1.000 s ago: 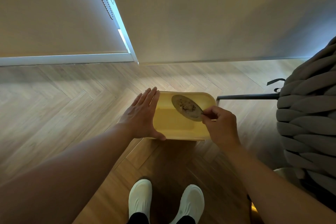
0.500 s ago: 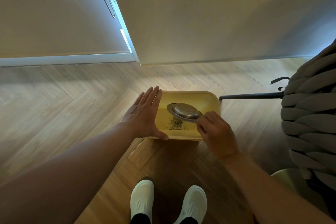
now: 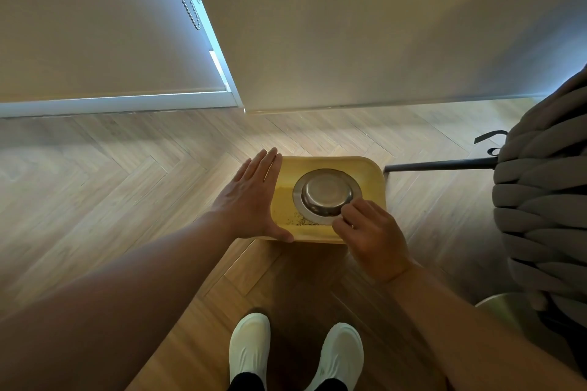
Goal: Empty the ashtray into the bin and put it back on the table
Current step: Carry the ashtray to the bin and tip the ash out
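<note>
Your right hand [image 3: 370, 233] has flipped the ashtray [image 3: 327, 192] fully over, pinching its rim. Ash now lies in the bin [image 3: 374, 174]; your left hand [image 3: 251, 200] rests flat, grasping nothing.

The right hand [image 3: 371, 232] is pinching the rim of a round steel ashtray [image 3: 327, 192], holding it upside down over an open yellow rectangular bin [image 3: 374, 174]. The left hand [image 3: 251, 200], fingers extended, is resting flat against the bin's left side. Dark ash [image 3: 300, 220] is lying inside.

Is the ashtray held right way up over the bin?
No, the ashtray is upside down over the bin, its underside facing the camera.
</note>
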Tool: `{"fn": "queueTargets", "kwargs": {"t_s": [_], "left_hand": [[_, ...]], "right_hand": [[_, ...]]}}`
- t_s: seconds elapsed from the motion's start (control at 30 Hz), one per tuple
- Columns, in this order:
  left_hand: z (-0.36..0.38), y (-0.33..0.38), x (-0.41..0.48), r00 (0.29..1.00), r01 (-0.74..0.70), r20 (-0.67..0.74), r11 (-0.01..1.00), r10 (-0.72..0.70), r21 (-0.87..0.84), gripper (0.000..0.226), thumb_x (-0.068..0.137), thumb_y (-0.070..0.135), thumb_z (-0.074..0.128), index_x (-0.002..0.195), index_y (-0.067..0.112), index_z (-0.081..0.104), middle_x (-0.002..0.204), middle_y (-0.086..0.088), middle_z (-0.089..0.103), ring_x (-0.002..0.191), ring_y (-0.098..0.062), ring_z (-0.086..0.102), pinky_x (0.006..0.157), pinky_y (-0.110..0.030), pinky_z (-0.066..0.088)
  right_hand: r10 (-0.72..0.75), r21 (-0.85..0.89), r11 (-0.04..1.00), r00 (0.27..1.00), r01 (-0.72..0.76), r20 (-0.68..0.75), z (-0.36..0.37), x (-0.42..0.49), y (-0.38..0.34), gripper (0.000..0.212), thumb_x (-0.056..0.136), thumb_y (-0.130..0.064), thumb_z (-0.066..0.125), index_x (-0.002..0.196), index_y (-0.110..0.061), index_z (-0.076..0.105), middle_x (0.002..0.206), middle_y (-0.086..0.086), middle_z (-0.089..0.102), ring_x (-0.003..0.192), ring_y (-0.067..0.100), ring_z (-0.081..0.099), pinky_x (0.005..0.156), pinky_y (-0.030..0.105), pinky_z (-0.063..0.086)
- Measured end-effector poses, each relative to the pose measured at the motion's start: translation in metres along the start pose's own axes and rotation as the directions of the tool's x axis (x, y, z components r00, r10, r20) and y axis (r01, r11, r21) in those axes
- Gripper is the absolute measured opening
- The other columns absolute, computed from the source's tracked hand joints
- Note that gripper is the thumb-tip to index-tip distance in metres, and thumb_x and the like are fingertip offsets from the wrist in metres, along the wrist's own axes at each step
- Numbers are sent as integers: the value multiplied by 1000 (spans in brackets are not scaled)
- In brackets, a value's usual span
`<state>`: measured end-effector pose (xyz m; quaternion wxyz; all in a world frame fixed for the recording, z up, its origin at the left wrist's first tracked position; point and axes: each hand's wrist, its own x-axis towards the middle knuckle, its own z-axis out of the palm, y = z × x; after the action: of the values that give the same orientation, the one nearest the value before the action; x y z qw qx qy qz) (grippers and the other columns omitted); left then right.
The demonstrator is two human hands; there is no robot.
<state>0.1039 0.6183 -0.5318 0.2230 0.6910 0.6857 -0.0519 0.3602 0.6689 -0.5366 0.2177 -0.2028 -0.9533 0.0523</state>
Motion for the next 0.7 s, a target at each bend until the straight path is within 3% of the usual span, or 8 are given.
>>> {"fn": "queueTargets", "kwargs": {"t_s": [0.17, 0.4, 0.7], "left_hand": [[0, 1, 0, 1000, -4, -3, 1000, 4, -5, 152, 44, 97, 51, 152, 12, -14, 164, -8, -14, 149, -21, -17, 119, -35, -8], [1, 1, -1, 1000, -4, 7, 1000, 4, -1, 151, 45, 96, 52, 152, 12, -15, 163, -9, -15, 149, -22, -18, 120, -37, -6], [1, 2, -2, 1000, -2, 1, 1000, 2, -9, 151, 46, 94, 55, 151, 13, -17, 163, -9, -15, 149, -23, -17, 121, -37, -5]], "right_hand": [[-15, 3, 1000, 999, 16, -37, 2, 0, 0, 6, 87, -11, 66, 83, -6, 65, 77, 12, 63, 83, 22, 53, 72, 33, 56], [-30, 1, 1000, 999, 30, -14, 0, 2, -5, 9, 81, -11, 75, 81, -5, 69, 77, 13, 66, 77, 25, 62, 72, 34, 57], [-42, -28, 999, 997, 40, -57, 0, 3, -10, 12, 87, -7, 68, 75, -5, 68, 74, 12, 64, 74, 24, 59, 69, 31, 54]]}}
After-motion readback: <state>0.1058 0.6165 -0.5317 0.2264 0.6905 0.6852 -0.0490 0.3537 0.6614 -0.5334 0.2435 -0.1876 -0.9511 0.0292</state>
